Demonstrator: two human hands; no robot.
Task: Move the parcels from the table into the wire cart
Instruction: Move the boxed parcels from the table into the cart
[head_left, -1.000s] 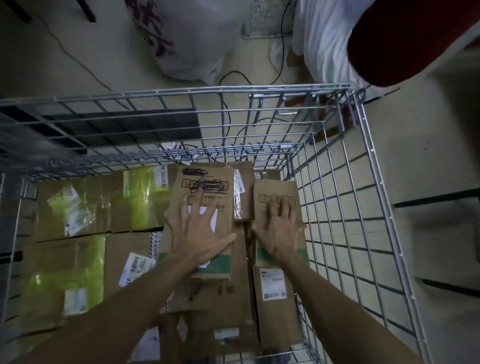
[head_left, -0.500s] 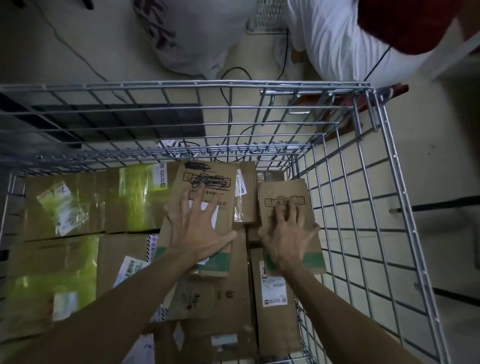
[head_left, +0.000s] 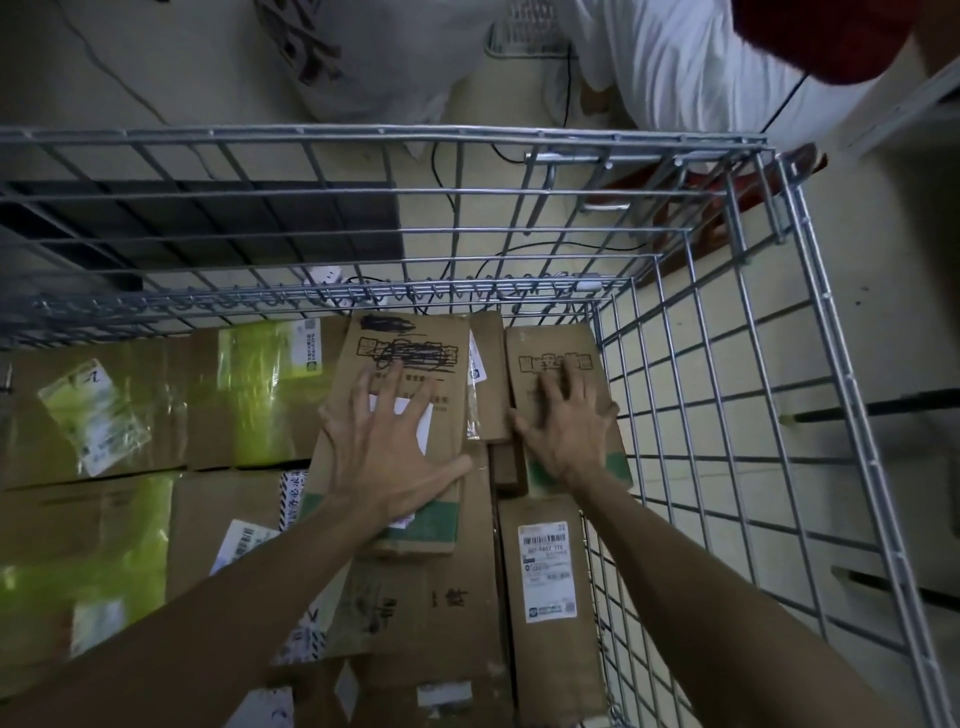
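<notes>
Parcels (head_left: 550, 623) of flat brown cardboard, some under glossy yellow-green film, lay in the steel-mesh wire cart (head_left: 384, 132). Two sat on top at its far right corner: the left hand (head_left: 384, 457) pressed flat, fingers spread, on the scribbled parcel (head_left: 405, 338), and the right hand (head_left: 566, 431) likewise on the narrower parcel (head_left: 550, 345).

a white shipping label (head_left: 549, 570) on the narrow parcel (head_left: 556, 675) shows barcodes and a number too small to read. bold print on the wide parcel (head_left: 400, 332) is scribbled over in black. the corner parcel (head_left: 550, 343) bears blurred block characters.
</notes>
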